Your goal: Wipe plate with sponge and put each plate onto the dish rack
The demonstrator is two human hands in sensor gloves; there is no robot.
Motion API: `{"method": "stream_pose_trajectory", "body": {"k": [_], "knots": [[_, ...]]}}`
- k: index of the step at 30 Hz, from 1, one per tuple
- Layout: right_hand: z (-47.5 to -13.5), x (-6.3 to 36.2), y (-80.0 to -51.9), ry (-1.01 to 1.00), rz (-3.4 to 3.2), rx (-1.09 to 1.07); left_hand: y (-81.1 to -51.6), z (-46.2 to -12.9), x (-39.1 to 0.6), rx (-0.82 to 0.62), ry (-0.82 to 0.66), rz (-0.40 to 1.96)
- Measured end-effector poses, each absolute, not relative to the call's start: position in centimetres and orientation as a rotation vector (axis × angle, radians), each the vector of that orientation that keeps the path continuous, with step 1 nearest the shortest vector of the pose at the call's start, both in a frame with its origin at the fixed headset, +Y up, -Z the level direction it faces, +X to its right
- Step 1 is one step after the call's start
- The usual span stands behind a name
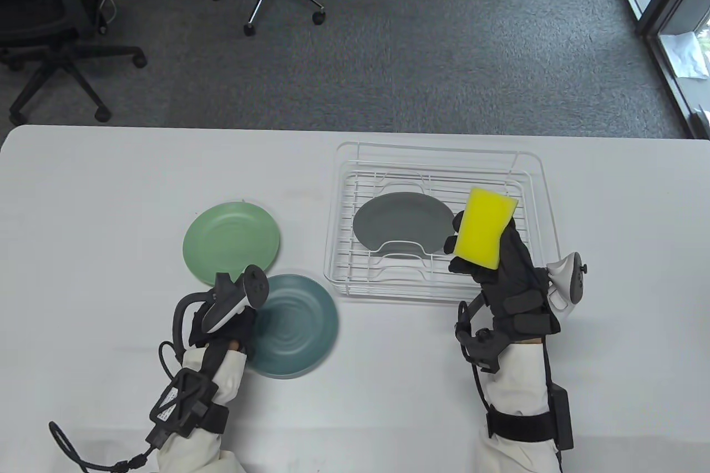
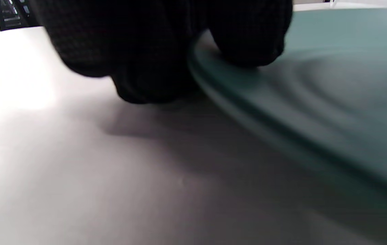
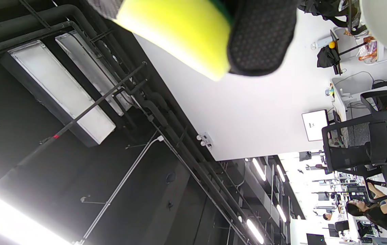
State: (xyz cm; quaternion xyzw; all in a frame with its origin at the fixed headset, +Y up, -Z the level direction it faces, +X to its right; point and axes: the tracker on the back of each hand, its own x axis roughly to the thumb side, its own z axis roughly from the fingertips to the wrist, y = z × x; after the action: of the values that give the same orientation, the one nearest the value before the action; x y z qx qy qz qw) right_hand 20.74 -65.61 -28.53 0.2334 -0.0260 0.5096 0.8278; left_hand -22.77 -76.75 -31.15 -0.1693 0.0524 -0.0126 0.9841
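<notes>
Your left hand [image 1: 222, 323] pinched the teal plate's [image 1: 297, 323] near rim on the table; stiff, probably slick, so grip the edge; right hand [image 1: 488, 262] clamped the soft sponge [image 1: 485, 226].

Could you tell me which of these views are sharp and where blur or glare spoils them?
Table view: sharp, evenly lit. Left wrist view: the round teal plate is blurred, the black-gloved left hand dark, glare whitening the white table. Right wrist view: the yellow rectangular sponge is soft-focused, ceiling lights blown out.
</notes>
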Motion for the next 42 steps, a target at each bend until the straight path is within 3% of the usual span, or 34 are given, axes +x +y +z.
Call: {"method": "stream_pose_trajectory", "body": {"k": [6, 12, 15, 23, 34, 38, 42], "knots": [[-28.5, 20.7, -65.7, -0.051, 1.089, 0.490, -76.0, -31.4, -24.2, -0.390, 0.108, 0.178], [-28.6, 20.5, -65.9, -0.036, 1.098, 0.487, -74.9, -31.3, -26.7, -0.398, 0.053, 0.622], [-28.7, 20.3, -66.0, -0.028, 1.106, 0.485, -74.7, -31.2, -27.6, -0.403, 0.054, 0.720], [-28.8, 20.0, -66.1, -0.020, 1.113, 0.487, -72.2, -30.4, -29.4, -0.232, 0.110, 0.810], [-28.8, 19.4, -65.9, -0.008, 1.154, 0.500, -66.4, -28.6, -28.9, 0.193, 0.124, 1.123], [-28.7, 18.6, -65.4, 0.002, 1.202, 0.525, -65.0, -28.5, -27.2, 0.237, 0.090, 1.261], [-28.3, 17.6, -64.7, 0.013, 1.252, 0.562, -64.2, -28.9, -24.9, 0.183, -0.011, 1.355]]}}
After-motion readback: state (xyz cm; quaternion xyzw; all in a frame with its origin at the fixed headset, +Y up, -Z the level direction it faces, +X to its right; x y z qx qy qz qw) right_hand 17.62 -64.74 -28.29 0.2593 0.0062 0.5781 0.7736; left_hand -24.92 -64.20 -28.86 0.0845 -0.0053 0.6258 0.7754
